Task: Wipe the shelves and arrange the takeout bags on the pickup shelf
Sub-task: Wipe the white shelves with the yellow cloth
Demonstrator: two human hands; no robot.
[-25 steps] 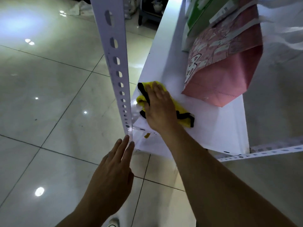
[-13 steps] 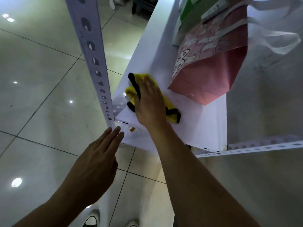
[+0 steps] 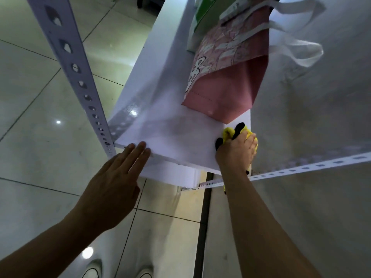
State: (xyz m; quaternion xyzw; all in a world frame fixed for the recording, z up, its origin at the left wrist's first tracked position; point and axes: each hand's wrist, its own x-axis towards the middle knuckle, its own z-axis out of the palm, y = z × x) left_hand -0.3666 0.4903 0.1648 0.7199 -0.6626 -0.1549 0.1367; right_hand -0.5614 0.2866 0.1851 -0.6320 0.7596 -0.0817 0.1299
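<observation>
- One flat white shelf board (image 3: pixel 172 125) sits between a perforated grey metal upright (image 3: pixel 80 85) and a pale wall (image 3: pixel 321 117).
- Two takeout bags lie on it: a pink printed non-woven bag with white handles (image 3: pixel 230 81), and a green-and-white bag (image 3: pixel 204 15) behind it.
- Two hands: the left hand (image 3: pixel 114 189) lies flat with straight fingers on the shelf's front edge; the right hand (image 3: pixel 236 153) clutches one yellow cloth with black trim (image 3: pixel 230 133) at the shelf's right corner, just beside the pink bag.
</observation>
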